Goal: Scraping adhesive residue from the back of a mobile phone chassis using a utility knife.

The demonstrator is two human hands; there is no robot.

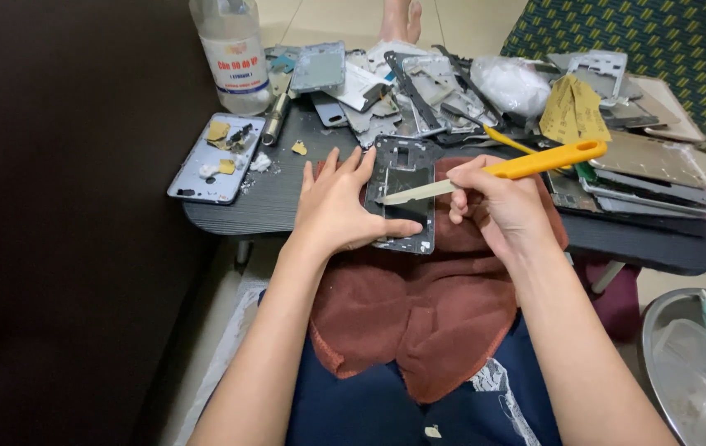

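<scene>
Left hand: the left hand (pixel 338 206) lies flat with fingers spread in the middle of the frame, palm down on the left edge of the phone frame (pixel 403 195), thumb stretched across its lower part; it presses rather than grips.
Right hand: the right hand (pixel 497 206), just right of centre, is closed around the yellow-handled scraper (pixel 526 167), whose handle points toward the upper right.
Scraper blade: the pale flat blade runs leftward from the fist, its tip resting on the dark inner face of the phone frame.
Phone frame: a dark rectangular middle frame lying flat at centre, partly on the reddish-brown towel (pixel 419 306) and partly on the dark table (pixel 270 206).
Towel: draped from the table edge down over the person's lap, in the lower middle of the frame.
Upper left: a clear plastic bottle (pixel 233 54) stands at the table's far edge, with a pale blue phone back cover (pixel 214 158) lying below it, scraps of adhesive on top.
Upper centre and right: a heap of phone frames and covers (pixel 419 87) and stacked panels.
Lower right: a metal bowl (pixel 691 363) on the floor.
</scene>
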